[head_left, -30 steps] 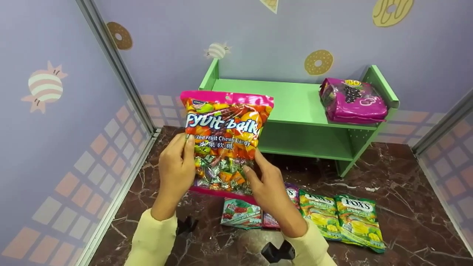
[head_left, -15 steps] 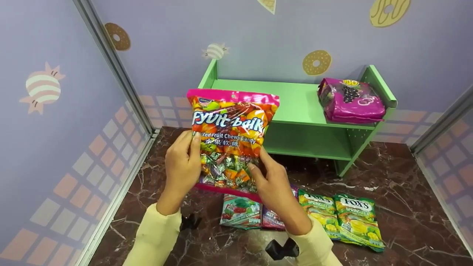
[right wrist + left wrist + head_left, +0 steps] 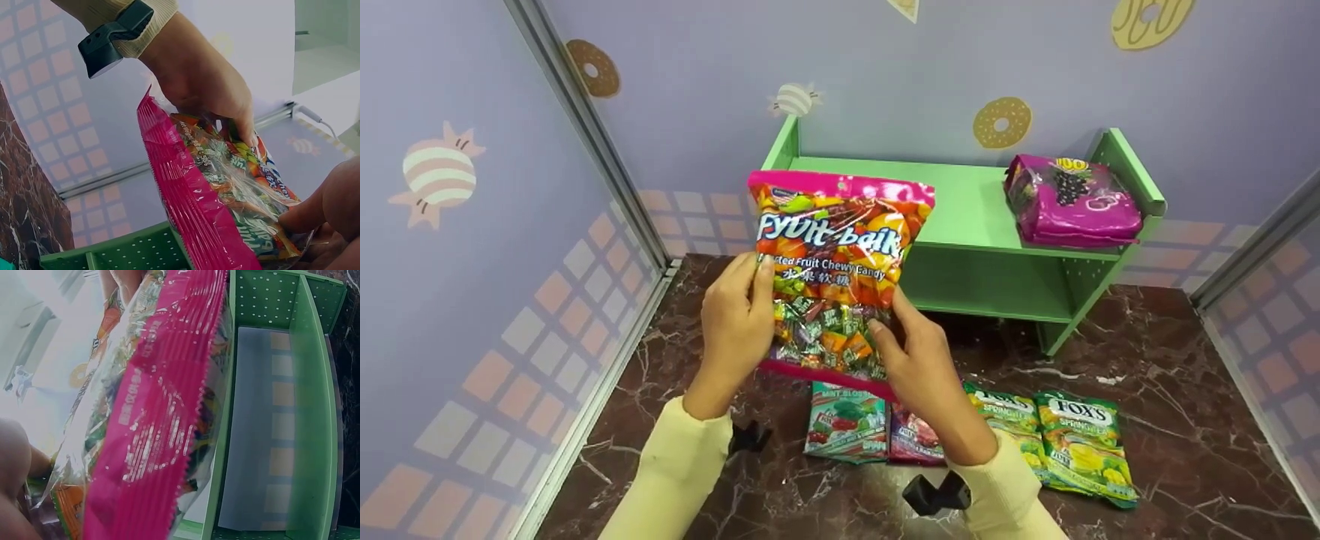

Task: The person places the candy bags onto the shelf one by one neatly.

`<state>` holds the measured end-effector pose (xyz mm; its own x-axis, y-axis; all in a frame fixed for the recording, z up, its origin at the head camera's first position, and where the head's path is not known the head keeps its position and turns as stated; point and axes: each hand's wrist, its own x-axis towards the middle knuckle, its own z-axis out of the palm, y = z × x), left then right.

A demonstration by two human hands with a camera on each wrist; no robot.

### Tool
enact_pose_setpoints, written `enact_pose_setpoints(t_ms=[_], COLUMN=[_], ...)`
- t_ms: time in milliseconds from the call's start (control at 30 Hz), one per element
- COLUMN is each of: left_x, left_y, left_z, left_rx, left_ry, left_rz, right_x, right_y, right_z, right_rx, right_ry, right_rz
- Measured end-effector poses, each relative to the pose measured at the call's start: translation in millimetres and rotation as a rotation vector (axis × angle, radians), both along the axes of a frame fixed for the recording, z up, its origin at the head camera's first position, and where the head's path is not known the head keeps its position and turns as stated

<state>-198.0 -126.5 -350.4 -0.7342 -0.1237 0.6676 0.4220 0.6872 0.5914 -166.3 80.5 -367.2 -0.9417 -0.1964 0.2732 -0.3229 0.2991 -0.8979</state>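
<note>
Both hands hold up a bag of fruit chewy candy [image 3: 832, 277], upright with its printed front toward the head camera. Pink bands run along its top and bottom, and wrapped sweets show through a clear lower window. My left hand [image 3: 737, 315] grips the bag's left edge, thumb on the front. Lower on the right edge, my right hand [image 3: 919, 352] pinches it, thumb over the clear window. In the left wrist view the bag's pink bottom seal [image 3: 152, 416] fills the middle. The right wrist view shows thumbs on the front; the fingers behind the bag are mostly hidden.
Behind the bag stands a green two-tier shelf [image 3: 960, 202], with a purple candy pack [image 3: 1076, 202] at its right end. On the dark marble floor [image 3: 780, 495] lie a mint-green bag [image 3: 847, 424], a purple-red bag [image 3: 913, 439] and two green-yellow bags [image 3: 1086, 446]. Patterned walls enclose the space.
Both hands have carried the candy bag slightly right and up in the head view, keeping the same grip. The shelf and the bags on the floor stay where they were.
</note>
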Motion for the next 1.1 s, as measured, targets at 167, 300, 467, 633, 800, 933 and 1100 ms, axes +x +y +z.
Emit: enact_pose_setpoints(t_ms=[167,300,467,633,800,933,1100], left_x=[-5.7,-10.9,-17.9,-28.0,-37.7,-43.3,-49.6], left_y=[3,5,7,9,11,11,11], left_z=[2.3,3.5,4.7,5.3,7.2,7.1,6.1], left_rx=[0.0,0.003,0.009,0.003,0.003,-0.001,-0.01], left_ry=[-0.001,-0.002,-0.013,-0.022,-0.042,-0.053,-0.055], left_rz=[-0.012,-0.023,-0.029,-0.017,-0.014,-0.016,-0.016], right_x=[-4.9,-9.9,-17.1,-27.6,-38.8,-45.1,-51.9], right_y=[2,4,7,10,13,15,17], right_z=[2.2,3.3,5.6,7.9,9.1,8.3,7.8], right_rx=[-0.002,0.011,0.021,0.033,0.04,0.052,0.042], right_ry=[0.007,0.01,-0.017,-0.033,-0.049,-0.052,-0.068], right_rz=[-0.007,-0.023,-0.027,-0.026,-0.016,-0.004,0.007])
